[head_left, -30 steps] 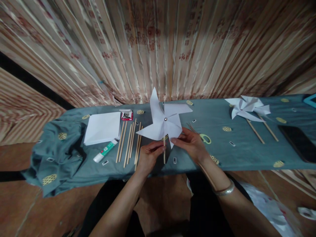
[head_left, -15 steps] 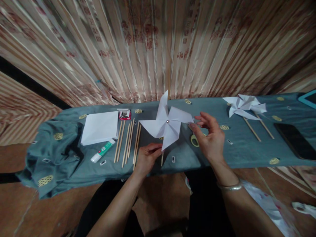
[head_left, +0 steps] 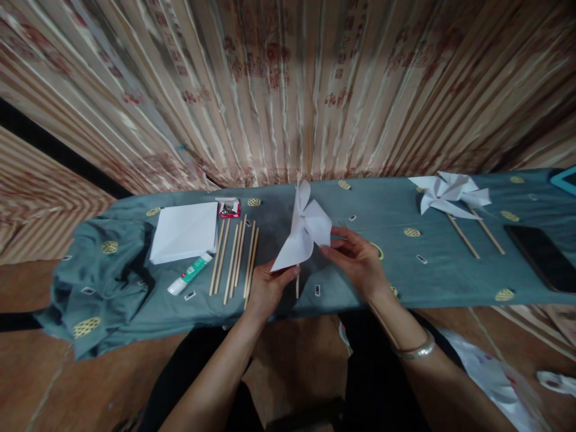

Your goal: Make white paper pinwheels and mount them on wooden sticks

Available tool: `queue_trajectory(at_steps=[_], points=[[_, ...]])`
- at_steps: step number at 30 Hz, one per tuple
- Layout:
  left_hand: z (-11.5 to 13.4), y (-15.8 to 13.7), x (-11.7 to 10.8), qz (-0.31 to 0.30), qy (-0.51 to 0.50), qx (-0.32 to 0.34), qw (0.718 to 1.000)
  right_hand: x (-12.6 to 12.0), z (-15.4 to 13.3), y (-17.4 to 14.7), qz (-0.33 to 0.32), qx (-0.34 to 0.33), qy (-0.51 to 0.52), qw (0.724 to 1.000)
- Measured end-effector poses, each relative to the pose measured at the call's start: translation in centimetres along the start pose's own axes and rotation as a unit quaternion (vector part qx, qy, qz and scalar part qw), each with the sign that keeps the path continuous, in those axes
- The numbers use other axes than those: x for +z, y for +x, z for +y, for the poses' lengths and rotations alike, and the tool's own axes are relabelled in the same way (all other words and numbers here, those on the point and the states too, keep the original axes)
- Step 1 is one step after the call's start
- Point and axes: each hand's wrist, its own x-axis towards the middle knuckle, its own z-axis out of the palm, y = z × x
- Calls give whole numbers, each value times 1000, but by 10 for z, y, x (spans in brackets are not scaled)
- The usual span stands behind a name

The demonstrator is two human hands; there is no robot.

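Observation:
A white paper pinwheel (head_left: 302, 231) stands tilted in front of me, its face turned partly to the right. Below its blades shows the lower end of its thin wooden stick (head_left: 297, 287). My left hand (head_left: 264, 289) is closed around the stick under the blades, thumb toward the right. At the pinwheel's right side, my right hand (head_left: 360, 261) has thumb and fingers at the edge of a blade, touching it. Behind this hand peeks a yellow-green scissors handle (head_left: 379, 251), mostly hidden.
Left on the green cloth (head_left: 387, 204) lie stacked white paper (head_left: 184, 231), a glue stick (head_left: 189, 274), a small red box of pins (head_left: 229, 208) and several wooden sticks (head_left: 231, 258). Right are finished pinwheels (head_left: 450, 195), a black phone (head_left: 542, 258) and a blue-edged device (head_left: 564, 180).
The pinwheel's blades have turned and its face has swung to the right. My right hand has moved left and closer to the blades. My left hand stays on the stick.

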Motion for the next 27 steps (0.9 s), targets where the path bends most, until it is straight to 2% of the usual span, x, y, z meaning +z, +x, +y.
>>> queue_trajectory(at_steps=[4,13,20,27], points=[[4,0,-1,-11,10,14,1000,12,0,-9,-18,38,-6,999],[0,1,-5,-15,28,1,999,13,-2,-14,-28,40,-66,997],[4,-2,-8,36,-20,-63,997,6,12,-10,-10,8,-142,990],[5,-3,-11,60,-45,-71,995,1,19,-6,-4,2,-173,985]])
